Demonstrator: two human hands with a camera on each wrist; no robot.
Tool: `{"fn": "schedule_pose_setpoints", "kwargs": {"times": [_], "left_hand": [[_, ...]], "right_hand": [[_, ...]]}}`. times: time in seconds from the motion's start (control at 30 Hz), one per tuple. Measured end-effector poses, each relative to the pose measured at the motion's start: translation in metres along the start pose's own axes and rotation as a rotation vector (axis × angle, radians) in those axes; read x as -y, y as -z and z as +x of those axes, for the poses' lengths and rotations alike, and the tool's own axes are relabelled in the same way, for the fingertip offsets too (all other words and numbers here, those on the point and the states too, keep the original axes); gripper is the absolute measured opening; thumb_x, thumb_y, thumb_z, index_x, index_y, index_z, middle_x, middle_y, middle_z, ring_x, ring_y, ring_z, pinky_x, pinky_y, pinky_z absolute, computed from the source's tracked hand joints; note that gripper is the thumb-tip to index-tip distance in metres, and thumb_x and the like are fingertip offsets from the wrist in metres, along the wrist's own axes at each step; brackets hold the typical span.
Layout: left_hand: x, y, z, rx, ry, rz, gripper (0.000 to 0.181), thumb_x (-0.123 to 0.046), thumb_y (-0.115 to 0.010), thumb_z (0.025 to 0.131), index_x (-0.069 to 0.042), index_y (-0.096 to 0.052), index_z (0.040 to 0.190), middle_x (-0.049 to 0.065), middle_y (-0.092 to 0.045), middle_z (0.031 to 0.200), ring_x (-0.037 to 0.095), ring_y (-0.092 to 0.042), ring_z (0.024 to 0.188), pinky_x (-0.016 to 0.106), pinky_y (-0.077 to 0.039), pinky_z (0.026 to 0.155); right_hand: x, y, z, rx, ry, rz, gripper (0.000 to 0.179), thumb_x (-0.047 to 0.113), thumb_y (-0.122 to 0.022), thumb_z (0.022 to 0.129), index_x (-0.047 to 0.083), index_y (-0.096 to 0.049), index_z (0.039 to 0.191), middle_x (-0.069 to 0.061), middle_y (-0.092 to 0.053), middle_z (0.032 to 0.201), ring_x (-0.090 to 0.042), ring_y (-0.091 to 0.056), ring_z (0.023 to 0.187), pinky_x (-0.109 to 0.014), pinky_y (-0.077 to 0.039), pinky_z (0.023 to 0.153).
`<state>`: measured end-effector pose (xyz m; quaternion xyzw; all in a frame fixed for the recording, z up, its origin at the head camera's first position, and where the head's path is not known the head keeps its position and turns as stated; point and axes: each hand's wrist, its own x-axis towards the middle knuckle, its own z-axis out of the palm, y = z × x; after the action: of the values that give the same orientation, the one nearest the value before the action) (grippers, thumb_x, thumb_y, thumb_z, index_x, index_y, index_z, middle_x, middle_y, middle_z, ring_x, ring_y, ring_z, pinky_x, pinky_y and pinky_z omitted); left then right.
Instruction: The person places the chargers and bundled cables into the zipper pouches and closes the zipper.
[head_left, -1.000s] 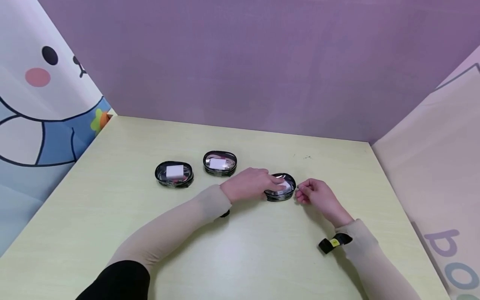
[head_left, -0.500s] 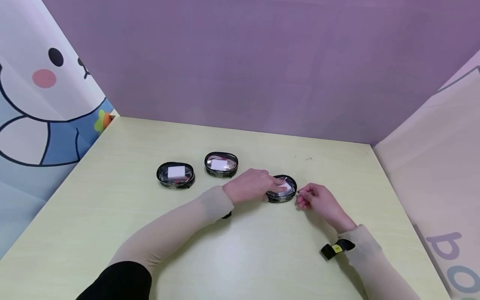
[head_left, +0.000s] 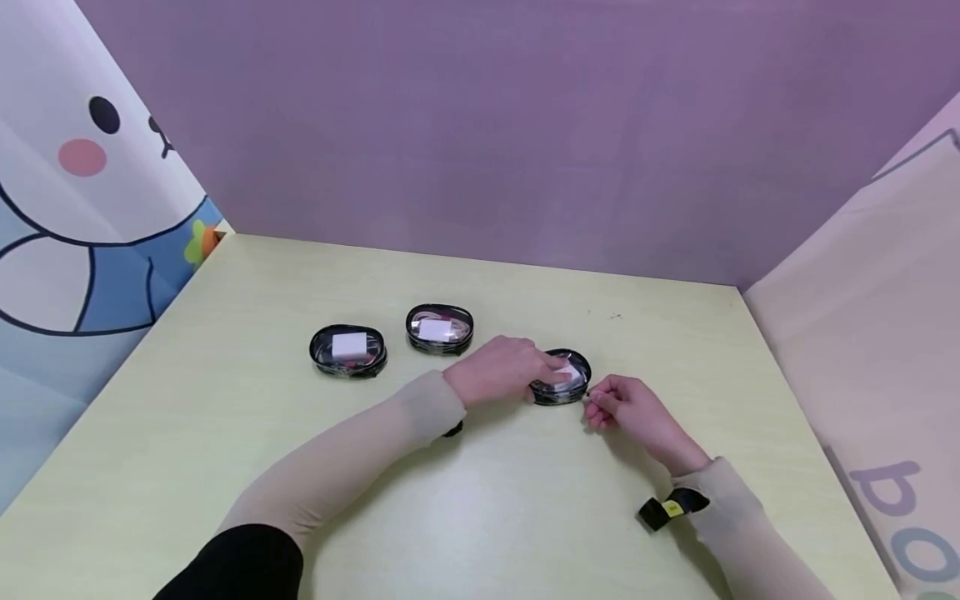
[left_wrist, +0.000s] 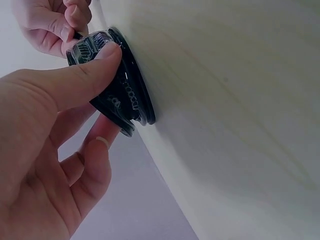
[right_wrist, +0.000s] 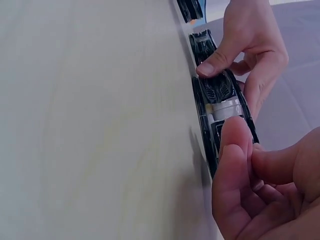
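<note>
My left hand (head_left: 506,367) grips an oval black-rimmed clear case (head_left: 573,390) that rests on the table. In the left wrist view, the thumb lies across the ribbed clear side of the case (left_wrist: 131,95), with other fingers on its opposite side. Close by, at the right end of the case, my right hand (head_left: 630,412) pinches a small dark tip (left_wrist: 77,35). What this tip belongs to is mostly hidden by the fingers. Seen from the right wrist, the thumb and forefinger of the right hand (right_wrist: 250,185) meet right beside the case's near end.
Two similar oval cases, one at the far left (head_left: 348,371) and one behind it (head_left: 441,342), stand on the pale wooden table (head_left: 480,533). A white block shows inside each. Beyond the table's back edge rises a purple panel (head_left: 480,142).
My right hand has shifted slightly down and toward the near right end of the case, still pinching. The left hand and the held case stay where they are on the table.
</note>
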<state>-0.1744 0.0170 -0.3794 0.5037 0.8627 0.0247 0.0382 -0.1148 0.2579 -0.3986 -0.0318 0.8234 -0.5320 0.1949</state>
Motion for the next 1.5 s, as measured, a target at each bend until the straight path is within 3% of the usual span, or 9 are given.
{"fn": "schedule_pose_setpoints", "kwargs": {"times": [0.33, 0.6, 0.87, 1.03, 1.2, 1.3, 1.5], "left_hand": [[-0.003, 0.003, -0.005, -0.013, -0.030, 0.009, 0.061, -0.023, -0.082, 0.084, -0.033, -0.059, 0.140, -0.008, -0.051, 0.147, 0.018, -0.059, 0.098, 0.030, -0.052, 0.072], [-0.001, 0.002, -0.005, -0.068, -0.045, 0.014, 0.056, -0.022, -0.083, 0.083, -0.030, -0.064, 0.136, -0.006, -0.053, 0.145, 0.017, -0.058, 0.099, 0.029, -0.052, 0.070], [0.006, 0.004, -0.013, -0.099, -0.029, -0.129, 0.048, -0.023, -0.083, 0.083, -0.026, -0.069, 0.129, -0.007, -0.054, 0.145, 0.017, -0.056, 0.121, 0.032, -0.051, 0.088], [0.012, 0.008, -0.029, -0.210, 0.030, -0.241, 0.034, -0.030, -0.078, 0.087, -0.023, -0.073, 0.120, -0.010, -0.060, 0.135, 0.009, -0.057, 0.119, 0.028, -0.048, 0.095], [0.020, 0.010, -0.052, -0.362, 0.099, -0.290, 0.014, -0.027, -0.079, 0.087, -0.021, -0.074, 0.099, -0.012, -0.067, 0.109, 0.008, -0.064, 0.086, 0.025, -0.050, 0.072], [0.024, 0.009, -0.069, -0.395, 0.180, -0.250, 0.011, -0.029, -0.078, 0.088, -0.023, -0.069, 0.090, -0.013, -0.066, 0.094, 0.006, -0.060, 0.073, 0.025, -0.047, 0.062], [0.027, 0.005, -0.108, -0.404, 0.334, -0.173, 0.011, -0.028, -0.074, 0.092, -0.020, -0.068, 0.088, -0.011, -0.065, 0.085, 0.005, -0.056, 0.067, 0.029, -0.050, 0.060]], "right_hand": [[-0.002, 0.000, -0.001, 0.020, 0.005, -0.001, 0.016, 0.004, -0.049, 0.104, -0.011, -0.056, 0.103, -0.017, -0.067, 0.090, -0.023, -0.066, 0.078, -0.031, -0.057, 0.071], [0.004, 0.004, 0.000, -0.011, 0.036, -0.007, 0.014, 0.005, -0.053, 0.102, -0.009, -0.056, 0.103, -0.020, -0.067, 0.094, -0.025, -0.066, 0.082, -0.032, -0.057, 0.075], [0.009, 0.011, 0.000, -0.056, 0.072, -0.013, 0.017, 0.004, -0.052, 0.102, -0.012, -0.054, 0.106, -0.021, -0.066, 0.095, -0.023, -0.067, 0.083, -0.033, -0.058, 0.077], [0.010, 0.012, -0.004, -0.071, 0.098, -0.002, 0.019, 0.004, -0.053, 0.102, -0.014, -0.054, 0.107, -0.020, -0.066, 0.093, -0.022, -0.067, 0.081, -0.034, -0.058, 0.078], [0.013, 0.009, -0.009, -0.085, 0.125, -0.026, 0.019, 0.006, -0.055, 0.102, -0.013, -0.055, 0.106, -0.020, -0.067, 0.093, -0.022, -0.067, 0.081, -0.035, -0.058, 0.078], [0.016, 0.008, -0.011, -0.092, 0.150, -0.069, 0.018, 0.007, -0.057, 0.101, -0.010, -0.058, 0.104, -0.021, -0.067, 0.093, -0.022, -0.068, 0.081, -0.036, -0.058, 0.078], [0.018, 0.005, -0.013, -0.125, 0.244, -0.233, 0.008, 0.007, -0.062, 0.099, 0.000, -0.065, 0.098, -0.014, -0.070, 0.089, -0.022, -0.068, 0.078, -0.035, -0.057, 0.072]]}}
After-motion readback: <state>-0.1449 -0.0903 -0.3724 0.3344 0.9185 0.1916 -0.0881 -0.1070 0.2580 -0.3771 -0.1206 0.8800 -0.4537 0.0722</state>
